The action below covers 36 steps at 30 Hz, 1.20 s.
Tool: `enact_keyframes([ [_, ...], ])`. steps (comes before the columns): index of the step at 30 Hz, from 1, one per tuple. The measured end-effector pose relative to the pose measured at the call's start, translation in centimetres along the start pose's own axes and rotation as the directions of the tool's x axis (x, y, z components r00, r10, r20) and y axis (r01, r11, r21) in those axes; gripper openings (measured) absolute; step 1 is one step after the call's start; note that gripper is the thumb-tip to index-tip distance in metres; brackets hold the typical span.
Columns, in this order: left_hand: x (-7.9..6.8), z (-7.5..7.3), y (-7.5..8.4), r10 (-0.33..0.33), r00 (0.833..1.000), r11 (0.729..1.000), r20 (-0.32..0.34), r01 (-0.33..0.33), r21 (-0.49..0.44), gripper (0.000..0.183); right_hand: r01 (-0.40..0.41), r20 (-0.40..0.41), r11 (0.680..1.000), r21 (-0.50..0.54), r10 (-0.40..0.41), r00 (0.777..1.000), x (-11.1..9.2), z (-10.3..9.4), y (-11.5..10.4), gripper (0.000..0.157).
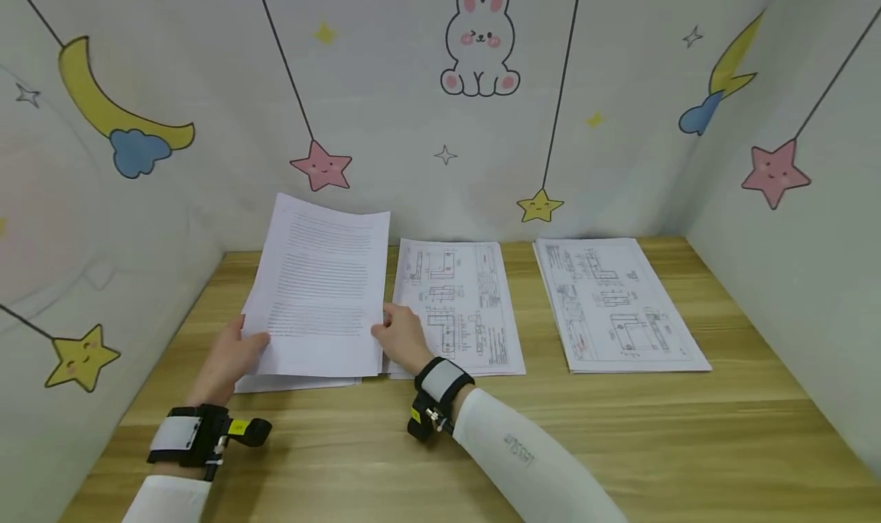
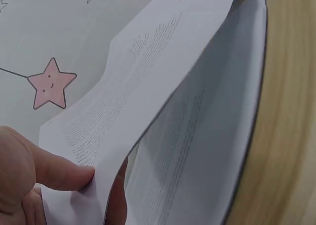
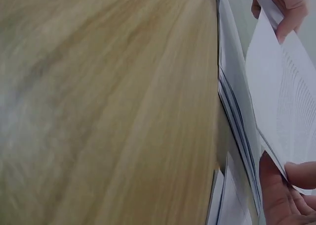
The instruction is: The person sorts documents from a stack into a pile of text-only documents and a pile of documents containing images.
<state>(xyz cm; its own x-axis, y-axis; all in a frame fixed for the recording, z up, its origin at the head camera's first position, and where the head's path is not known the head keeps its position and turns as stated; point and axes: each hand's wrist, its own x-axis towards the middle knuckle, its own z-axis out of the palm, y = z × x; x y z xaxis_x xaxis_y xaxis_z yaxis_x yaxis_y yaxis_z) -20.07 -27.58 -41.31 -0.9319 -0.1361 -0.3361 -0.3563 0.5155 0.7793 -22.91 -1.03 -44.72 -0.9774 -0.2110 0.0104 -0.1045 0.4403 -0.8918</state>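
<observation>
A printed text sheet [image 1: 323, 278], perhaps more than one layer thick, is held raised and tilted over a paper stack [image 1: 296, 383] at the table's left. My left hand [image 1: 230, 358] pinches its left edge; in the left wrist view the thumb [image 2: 69, 175] lies on the printed face, with fingers behind. At the lower right edge, my right hand [image 1: 402, 336] pinches the paper between thumb and fingers, as the right wrist view shows [image 3: 289, 193]. Below the raised paper, the left wrist view shows another printed page [image 2: 182, 151], partly shaded.
Right of the held paper lies a stack of technical drawings [image 1: 457, 309], partly behind my right hand. A second drawing stack [image 1: 619, 305] lies farther right. The wooden table [image 1: 551, 408] meets pale walls printed with stars and a rabbit [image 1: 480, 41].
</observation>
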Motion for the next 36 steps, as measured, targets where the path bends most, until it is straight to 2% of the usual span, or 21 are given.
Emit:
enact_keyframes([
  [3,0.4,-0.7,-1.2,-0.036,0.999,0.999,-0.028,0.037,0.019,0.072,0.039,0.067,0.999,-0.028,-0.037,0.997,0.1,1.3,-0.5,0.017],
  [7,1.0,-1.5,-2.2,-0.051,0.998,0.998,-0.037,0.053,0.039,0.071,0.032,0.075,0.998,-0.052,-0.029,0.997,0.2,2.4,-0.9,0.033],
  [9,1.3,-1.7,-2.5,-0.051,0.998,0.997,-0.028,0.053,0.058,0.069,0.019,0.065,0.997,-0.076,-0.014,0.998,0.3,2.7,-0.9,0.026],
  [11,1.6,-1.8,-2.7,-0.049,0.998,0.995,-0.026,0.051,0.091,0.068,0.012,0.063,0.994,-0.108,-0.005,0.998,0.3,2.9,-0.9,0.007],
  [12,1.7,-1.8,-2.8,-0.045,0.999,0.993,-0.026,0.048,0.109,0.067,0.010,0.063,0.993,-0.117,-0.003,0.998,0.4,3.1,-0.9,0.006],
  [13,1.8,-1.8,-3.0,-0.036,0.999,0.990,-0.028,0.039,0.138,0.066,0.014,0.065,0.992,-0.124,-0.006,0.998,0.4,3.2,-0.8,0.012],
  [16,2.0,-1.4,-3.1,0.001,0.997,0.970,-0.078,0.018,0.243,0.063,0.021,0.084,0.993,-0.117,-0.012,0.996,0.4,3.2,-0.7,0.017],
  [18,2.0,-1.1,-3.1,0.016,0.992,0.948,-0.127,0.026,0.318,0.063,0.005,0.102,0.998,-0.066,0.002,0.995,0.3,3.0,-0.8,0.004],
  [23,1.9,-0.3,-2.7,0.033,0.963,0.900,-0.269,0.089,0.426,0.067,-0.046,0.157,0.998,0.042,0.039,0.987,-0.3,1.6,-0.6,0.041],
  [25,1.6,0.0,-2.3,0.055,0.951,0.892,-0.305,0.091,0.444,0.065,-0.054,0.173,0.995,0.079,0.040,0.984,-0.4,0.8,-0.2,0.040],
  [28,1.4,0.2,-1.6,0.108,0.940,0.880,-0.325,0.062,0.471,0.062,-0.087,0.184,0.984,0.155,0.058,0.981,-0.6,-0.5,0.6,0.037],
  [30,1.1,0.4,-0.8,0.141,0.939,0.878,-0.313,0.028,0.479,0.060,-0.104,0.181,0.976,0.191,0.069,0.981,-0.7,-1.6,1.0,0.036],
  [32,0.7,0.9,0.2,0.194,0.931,0.874,-0.309,-0.021,0.486,0.057,-0.124,0.180,0.970,0.208,0.086,0.980,-0.9,-2.9,1.2,0.036],
  [34,0.2,1.7,1.4,0.262,0.914,0.876,-0.311,-0.090,0.474,0.053,-0.129,0.168,0.969,0.212,0.094,0.981,-1.1,-4.4,1.4,0.037],
  [36,-0.1,2.9,2.7,0.336,0.889,0.871,-0.311,-0.168,0.462,0.048,-0.131,0.156,0.968,0.215,0.098,0.983,-1.4,-6.0,1.6,0.038],
])
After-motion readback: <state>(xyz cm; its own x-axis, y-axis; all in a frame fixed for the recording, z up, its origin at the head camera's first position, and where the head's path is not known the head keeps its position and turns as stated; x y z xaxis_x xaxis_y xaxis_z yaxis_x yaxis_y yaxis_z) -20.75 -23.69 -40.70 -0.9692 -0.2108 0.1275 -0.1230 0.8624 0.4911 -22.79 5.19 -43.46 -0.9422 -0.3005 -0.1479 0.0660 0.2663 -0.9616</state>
